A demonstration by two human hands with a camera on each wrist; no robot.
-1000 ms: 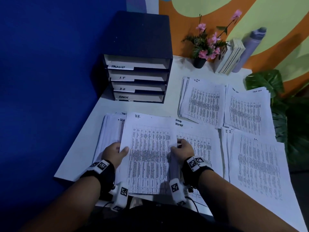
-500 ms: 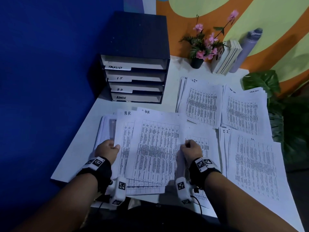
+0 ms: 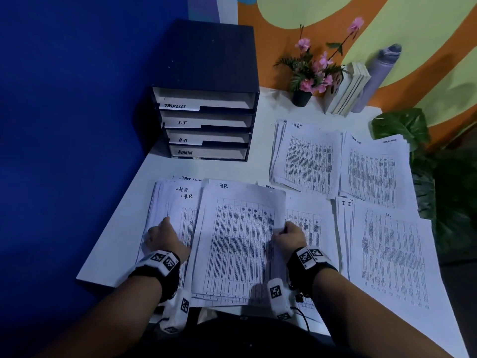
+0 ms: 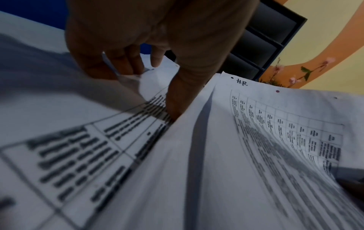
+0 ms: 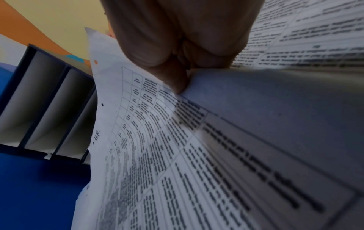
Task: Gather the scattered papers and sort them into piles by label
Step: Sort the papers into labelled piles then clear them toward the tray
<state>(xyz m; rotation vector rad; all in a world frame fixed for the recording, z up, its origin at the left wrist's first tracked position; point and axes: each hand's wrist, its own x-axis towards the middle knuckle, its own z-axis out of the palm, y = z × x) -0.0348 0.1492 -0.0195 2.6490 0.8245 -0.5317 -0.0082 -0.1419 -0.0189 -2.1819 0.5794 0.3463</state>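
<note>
I cannot tell if my left grip (image 3: 165, 237) is clamping the left pile (image 3: 178, 202); my right grip (image 3: 287, 236) is pinching the H.R. sheet (image 3: 237, 241). In the organizer (image 3: 206, 60), tray contents are looking unclear.

- Left wall (image 3: 77, 99): plain deep blue.
- Rear wall (image 3: 426, 34): mural of curved orange and pale yellow-green bands, with a narrow lilac and white strip where it meets the blue.
- Desk (image 3: 121, 236): white top.
- Tray unit (image 3: 206, 60): dark, with four open shelves, standing at the desk's far left beside the blue wall.
- Along the rear wall: pink flowers (image 3: 309, 73) in a small dark pot, a row of leaning books (image 3: 347, 91) and a grey-lilac bottle (image 3: 378, 78).
- Past the desk's right edge: a large-leaved green plant (image 3: 400, 127).
- Light: dim and bluish.
</note>
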